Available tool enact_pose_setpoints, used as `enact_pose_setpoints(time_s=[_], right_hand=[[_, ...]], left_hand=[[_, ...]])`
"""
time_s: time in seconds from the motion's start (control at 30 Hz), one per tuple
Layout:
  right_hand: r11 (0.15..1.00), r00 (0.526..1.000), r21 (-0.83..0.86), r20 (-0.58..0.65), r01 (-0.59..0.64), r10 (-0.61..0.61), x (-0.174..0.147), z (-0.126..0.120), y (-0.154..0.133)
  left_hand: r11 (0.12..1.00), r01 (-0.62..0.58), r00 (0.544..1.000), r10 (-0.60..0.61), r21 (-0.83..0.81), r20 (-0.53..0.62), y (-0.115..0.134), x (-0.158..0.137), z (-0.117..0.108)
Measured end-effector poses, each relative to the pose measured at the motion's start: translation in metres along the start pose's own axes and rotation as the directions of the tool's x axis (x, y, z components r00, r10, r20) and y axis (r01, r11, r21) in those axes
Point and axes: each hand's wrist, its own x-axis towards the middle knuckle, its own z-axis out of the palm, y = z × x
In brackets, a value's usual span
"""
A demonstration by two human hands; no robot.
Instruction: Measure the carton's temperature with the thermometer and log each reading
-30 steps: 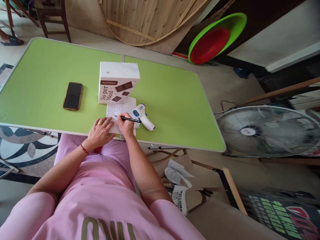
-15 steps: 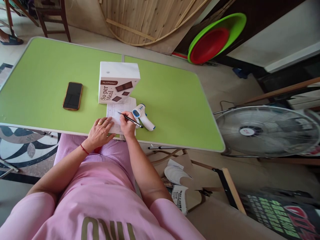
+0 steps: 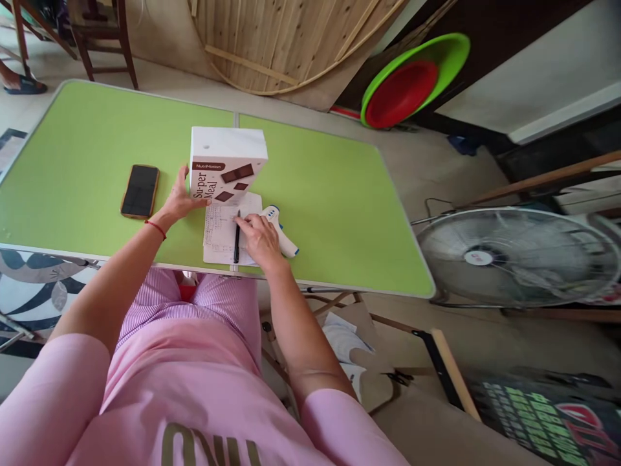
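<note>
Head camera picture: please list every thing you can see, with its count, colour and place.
table: 1, green top, in front of the person
box: 1, white with brown print, upright at mid table
phone: 1, dark screen with brown edge, flat, left of the box
paper: 1, white with writing, in front of the box
pen: 1, black, lying on the paper
thermometer: 1, white and blue, right of the paper
fan: 1, grey, on the floor at right
basins: 2, red inside green, leaning at the back
left hand: 1, touching the left side of the box
right hand: 1, over the paper, fingers at the pen
</note>
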Motion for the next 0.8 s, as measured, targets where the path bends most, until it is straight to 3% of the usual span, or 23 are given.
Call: enact_pose_setpoints(time_s=[0.13, 0.23, 0.33, 0.43, 0.5, 0.57, 0.63, 0.7, 0.8], right_hand=[[0.970, 0.966, 0.029, -0.086, -0.241, 0.243, -0.010, -0.012, 0.025], [0.877, 0.878, 0.033, 0.020, -0.479, 0.478, -0.016, -0.015, 0.050], [0.839, 0.849, 0.132, 0.087, -0.528, 0.520, -0.019, -0.011, 0.067], [0.795, 0.842, 0.327, 0.001, -0.511, 0.540, -0.020, -0.007, 0.065], [0.741, 0.824, 0.517, -0.112, -0.430, 0.556, -0.026, -0.007, 0.048], [0.651, 0.830, 0.715, -0.182, -0.257, 0.528, -0.038, -0.008, 0.018], [0.495, 0.886, 0.859, -0.123, -0.130, 0.447, -0.051, -0.006, -0.021], [0.327, 0.929, 0.938, -0.012, -0.118, 0.370, -0.062, -0.001, -0.059], [0.176, 0.936, 0.973, 0.081, -0.149, 0.344, -0.064, 0.013, -0.095]], left_hand=[[0.996, 0.049, 0.999, -0.049, -0.072, 0.003, 0.011, 0.012, 0.003], [0.994, 0.062, 0.996, -0.068, -0.094, -0.059, 0.032, 0.001, -0.003], [0.992, 0.046, 0.996, -0.054, -0.115, -0.070, 0.056, -0.022, -0.010], [0.993, 0.065, 0.997, -0.069, -0.095, -0.042, 0.077, -0.049, -0.012], [0.994, 0.090, 0.995, -0.093, -0.063, -0.043, 0.083, -0.064, -0.011], [0.995, 0.094, 0.994, -0.095, -0.016, -0.058, 0.084, -0.074, -0.009], [0.995, 0.079, 0.994, -0.074, 0.057, -0.078, 0.081, -0.080, -0.007], [0.989, 0.061, 0.995, -0.049, 0.134, -0.089, 0.077, -0.082, -0.007], [0.980, 0.049, 0.997, -0.035, 0.194, -0.074, 0.074, -0.085, -0.008]])
